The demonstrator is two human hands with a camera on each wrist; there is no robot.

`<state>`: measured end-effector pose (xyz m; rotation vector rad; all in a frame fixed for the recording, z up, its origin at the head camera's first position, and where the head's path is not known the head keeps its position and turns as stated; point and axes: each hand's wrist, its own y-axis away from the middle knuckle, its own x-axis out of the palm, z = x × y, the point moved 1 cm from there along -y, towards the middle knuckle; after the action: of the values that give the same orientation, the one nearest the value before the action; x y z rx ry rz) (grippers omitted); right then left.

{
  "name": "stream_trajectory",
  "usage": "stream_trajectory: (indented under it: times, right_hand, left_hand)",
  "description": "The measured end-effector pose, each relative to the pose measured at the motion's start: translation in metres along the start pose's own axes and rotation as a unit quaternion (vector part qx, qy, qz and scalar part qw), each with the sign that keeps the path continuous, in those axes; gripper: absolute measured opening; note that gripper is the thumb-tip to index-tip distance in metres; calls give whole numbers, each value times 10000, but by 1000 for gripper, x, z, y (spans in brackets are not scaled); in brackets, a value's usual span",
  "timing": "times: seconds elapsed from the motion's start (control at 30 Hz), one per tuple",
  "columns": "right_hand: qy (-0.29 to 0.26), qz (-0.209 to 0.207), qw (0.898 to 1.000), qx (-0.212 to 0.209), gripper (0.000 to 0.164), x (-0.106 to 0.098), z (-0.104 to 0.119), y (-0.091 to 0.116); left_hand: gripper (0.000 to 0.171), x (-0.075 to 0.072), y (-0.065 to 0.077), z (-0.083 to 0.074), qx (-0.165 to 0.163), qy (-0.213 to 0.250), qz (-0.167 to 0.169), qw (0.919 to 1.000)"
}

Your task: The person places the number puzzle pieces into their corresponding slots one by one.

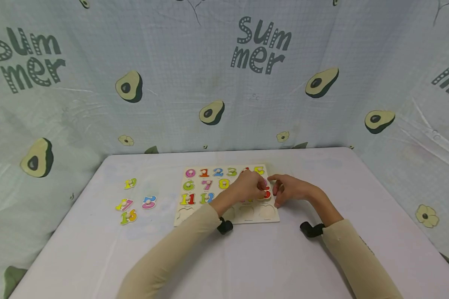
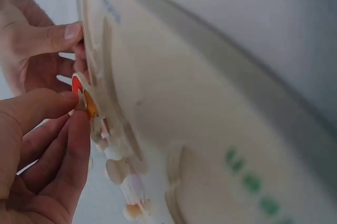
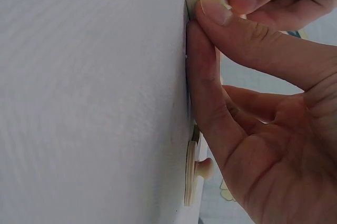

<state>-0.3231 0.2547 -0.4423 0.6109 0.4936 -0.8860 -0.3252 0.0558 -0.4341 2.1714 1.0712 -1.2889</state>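
My left hand (image 1: pixel 247 185) reaches over the right part of the wooden number puzzle board (image 1: pixel 179 216). Its thumb and index finger pinch a red-and-orange number puzzle piece (image 2: pixel 78 84) against the board's surface. Which number it bears is hidden by the fingers. Close beside it, my right hand (image 1: pixel 292 189) rests at the board's right edge. The right thumb and index finger touch that edge, as the right wrist view shows. Number pieces with knobs fill much of the board's upper three rows, and several bottom-row recesses show bare.
Left of the board lie loose pieces: a 19 (image 1: pixel 130 183), a 17 (image 1: pixel 124 204), a 16 (image 1: pixel 129 216) and a pink-and-blue piece (image 1: pixel 149 202). All stand on a white-covered table (image 1: pixel 254 261). A printed avocado cloth (image 1: pixel 172 62) hangs behind.
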Motion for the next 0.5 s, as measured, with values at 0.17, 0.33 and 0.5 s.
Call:
stream_trajectory:
  times: [0.17,0.33,0.5]
  right_hand:
    - [-10,26,10000,-34,93,0,-2,-1]
    - [65,19,10000,-39,92,1,-3,-1]
    - [95,-22,10000,11,92,1,-2,1]
  left_hand:
    - [7,6,-1,-2,3,31,86,10000]
    - [8,7,1,-5,-61,-95,113,9999]
    - [9,4,1,-9,-31,-137,154,9998]
